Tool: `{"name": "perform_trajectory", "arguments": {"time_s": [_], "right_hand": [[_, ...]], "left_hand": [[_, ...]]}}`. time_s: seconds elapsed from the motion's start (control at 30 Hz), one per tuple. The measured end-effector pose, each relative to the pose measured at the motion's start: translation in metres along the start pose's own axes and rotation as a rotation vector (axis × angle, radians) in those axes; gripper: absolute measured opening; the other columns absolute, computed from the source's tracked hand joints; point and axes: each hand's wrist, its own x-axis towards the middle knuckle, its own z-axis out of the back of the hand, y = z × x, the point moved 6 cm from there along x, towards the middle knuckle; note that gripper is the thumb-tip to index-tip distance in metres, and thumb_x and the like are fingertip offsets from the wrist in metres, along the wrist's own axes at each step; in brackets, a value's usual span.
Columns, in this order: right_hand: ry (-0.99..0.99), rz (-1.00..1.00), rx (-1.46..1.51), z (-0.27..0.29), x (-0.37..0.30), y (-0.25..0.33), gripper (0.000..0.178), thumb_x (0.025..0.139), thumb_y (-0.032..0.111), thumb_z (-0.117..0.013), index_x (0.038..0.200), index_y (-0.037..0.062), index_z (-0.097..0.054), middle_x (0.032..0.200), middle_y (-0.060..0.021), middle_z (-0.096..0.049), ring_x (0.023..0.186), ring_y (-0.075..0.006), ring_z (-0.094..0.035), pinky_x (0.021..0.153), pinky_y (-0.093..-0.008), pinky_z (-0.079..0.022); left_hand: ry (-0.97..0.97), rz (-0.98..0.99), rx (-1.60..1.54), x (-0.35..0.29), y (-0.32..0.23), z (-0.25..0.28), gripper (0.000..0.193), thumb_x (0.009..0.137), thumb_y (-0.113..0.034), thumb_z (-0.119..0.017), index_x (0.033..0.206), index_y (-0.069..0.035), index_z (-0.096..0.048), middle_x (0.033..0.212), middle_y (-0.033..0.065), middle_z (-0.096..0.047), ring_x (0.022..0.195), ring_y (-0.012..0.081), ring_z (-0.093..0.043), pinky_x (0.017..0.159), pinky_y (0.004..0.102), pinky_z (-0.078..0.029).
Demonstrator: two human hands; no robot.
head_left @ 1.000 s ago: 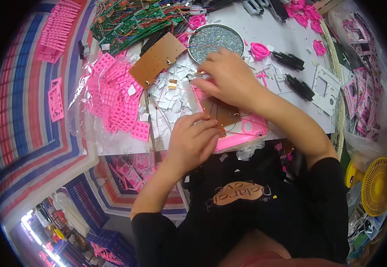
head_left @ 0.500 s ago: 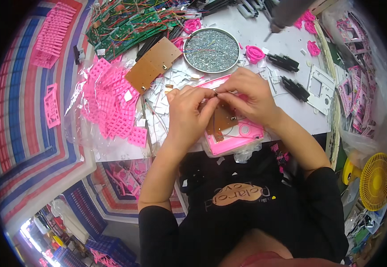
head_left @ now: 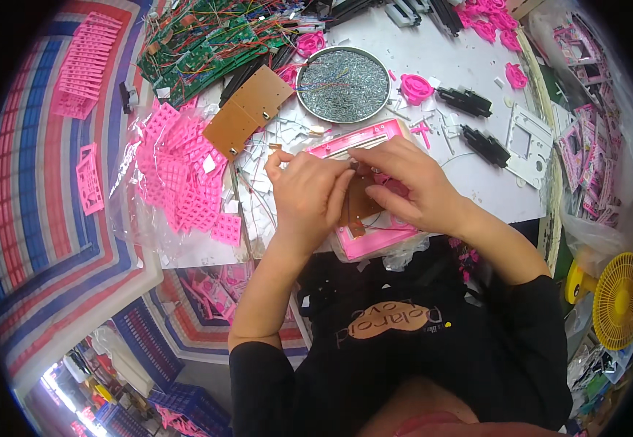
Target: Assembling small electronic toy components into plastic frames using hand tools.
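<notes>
A pink plastic housing (head_left: 374,245) lies in front of me, tilted slightly, at the table's near edge. Inside it sits a brown circuit board (head_left: 355,216), partly covered by my hands. My left hand (head_left: 305,191) is over the housing's left side, thumb and forefinger pinched close together; whatever is between them is too small to make out. From the right, my right hand (head_left: 418,186) reaches over the board. Its thumb and forefinger are apart, with a pink part showing between them. Thin wires run near the fingertips.
Beyond the housing stands a round tray of screws (head_left: 342,102). Left are another brown board (head_left: 248,109), pink keypads (head_left: 185,175) in a clear bag and green circuit boards (head_left: 207,62). Black parts (head_left: 485,146) and a white frame (head_left: 529,146) lie right, near a yellow fan (head_left: 620,300).
My right thumb has come away from the forefinger, and the right hand sits a little lower. The dark tool hanging at the upper right is out of view.
</notes>
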Motion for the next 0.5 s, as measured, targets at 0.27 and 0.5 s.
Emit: {"name": "perform_trajectory", "arguments": {"time_s": [0.27, 0.5], "right_hand": [[0.076, 0.088, 0.070, 0.028, -0.029, 0.014, 0.026, 0.081, 0.008, -0.072, 0.107, 0.0066, -0.073, 0.092, -0.0079, -0.069, 0.086, -0.0300, -0.062, 0.083, -0.0415, -0.050], [-0.082, -0.006, -0.258, 0.053, -0.037, 0.008, 0.034, 0.078, 0.008, -0.073, 0.112, 0.0062, -0.072, 0.103, -0.0092, -0.068, 0.095, -0.0308, -0.060, 0.083, -0.0407, -0.052]], "left_hand": [[-0.041, 0.118, -0.006, 0.001, 0.009, 0.000, 0.007, 0.084, -0.011, -0.077, 0.088, -0.009, -0.072, 0.081, 0.0035, -0.071, 0.075, 0.0203, -0.064, 0.089, 0.0383, -0.036], [-0.016, 0.059, -0.003, -0.003, -0.002, -0.005, 0.008, 0.084, -0.011, -0.077, 0.089, -0.010, -0.071, 0.080, 0.0006, -0.070, 0.072, 0.0184, -0.062, 0.087, 0.0363, -0.035]]}}
